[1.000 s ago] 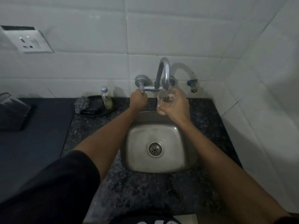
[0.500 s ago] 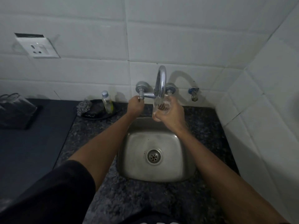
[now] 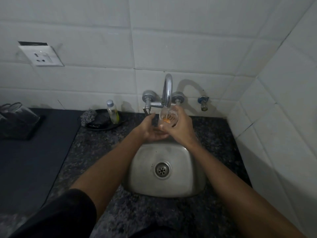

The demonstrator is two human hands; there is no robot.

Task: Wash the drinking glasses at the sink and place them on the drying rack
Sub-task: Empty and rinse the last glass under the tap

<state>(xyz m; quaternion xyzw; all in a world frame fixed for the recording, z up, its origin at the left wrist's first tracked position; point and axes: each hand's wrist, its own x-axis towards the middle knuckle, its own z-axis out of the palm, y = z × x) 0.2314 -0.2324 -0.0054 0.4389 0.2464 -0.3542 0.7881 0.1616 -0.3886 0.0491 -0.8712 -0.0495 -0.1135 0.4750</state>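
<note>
We hold a clear drinking glass (image 3: 167, 117) in our right hand (image 3: 180, 129), its fingers (image 3: 179, 110) clamped around the glass wall, the rim tipped up under the spout of the chrome tap (image 3: 167, 91). Something orange shows through the glass low down; we cannot tell what it is. Whether water is running we cannot tell either. Our left hand (image 3: 151, 128) lies just at nine o'clock of the glass, palm turned up, its fingers apart and loosely spread, reaching under the base of the glass; whether they touch it is hidden by the right hand. Both hands hang over the far edge of the steel sink (image 3: 142, 172), at twelve o'clock of the drain (image 3: 162, 169). The sink is sunk into a dark speckled table (image 3: 96, 152). At ten o'clock of the sink, against the white tiled wall (image 3: 85, 83), a dark dish (image 3: 101, 123) carries a steel scrubber (image 3: 88, 117) and a small clear bottle (image 3: 113, 111) with yellowish liquid, standing upright. At two o'clock of the sink a second small valve (image 3: 203, 102) sticks out of the wall. Far at nine o'clock a dark mat (image 3: 34, 160) covers the table, with a dim bag-like thing (image 3: 16, 121) at its far end, and a white wall socket (image 3: 41, 55) sits above it. A black sleeve (image 3: 56, 215) covers our left upper arm.
</note>
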